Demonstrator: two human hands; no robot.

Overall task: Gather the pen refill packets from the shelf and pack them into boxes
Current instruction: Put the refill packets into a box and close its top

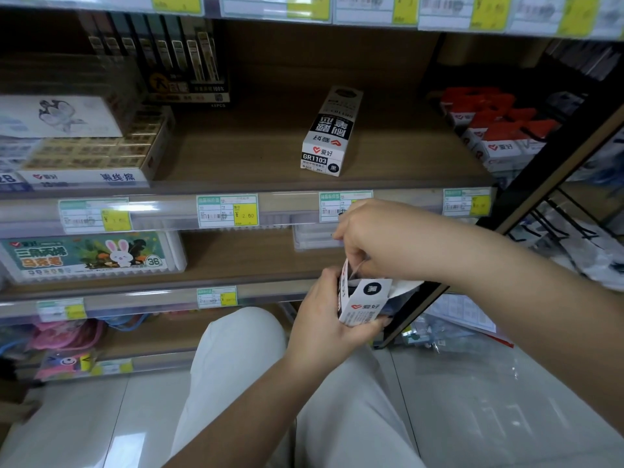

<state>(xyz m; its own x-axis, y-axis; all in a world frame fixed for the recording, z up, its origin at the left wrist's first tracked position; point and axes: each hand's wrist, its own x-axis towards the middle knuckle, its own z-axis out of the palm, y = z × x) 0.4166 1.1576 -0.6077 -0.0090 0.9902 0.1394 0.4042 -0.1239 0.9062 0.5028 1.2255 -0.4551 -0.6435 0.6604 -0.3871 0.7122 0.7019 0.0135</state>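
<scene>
Both hands work low at near right: left hand point(324, 315) grips a small refill box point(363, 302), right hand point(374, 241) pinches its flap. Packing underway; next, closing it. Another box point(329, 133) lies on the shelf point(253, 153).

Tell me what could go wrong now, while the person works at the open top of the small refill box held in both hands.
1. The left hand grips the white refill box only by its lower part, above the floor; a pull by the right hand on the top flap might tip it out.
2. The thin flap could tear or crease.
3. The GR1103 box lies near the shelf edge; a bump could knock it off.
</scene>
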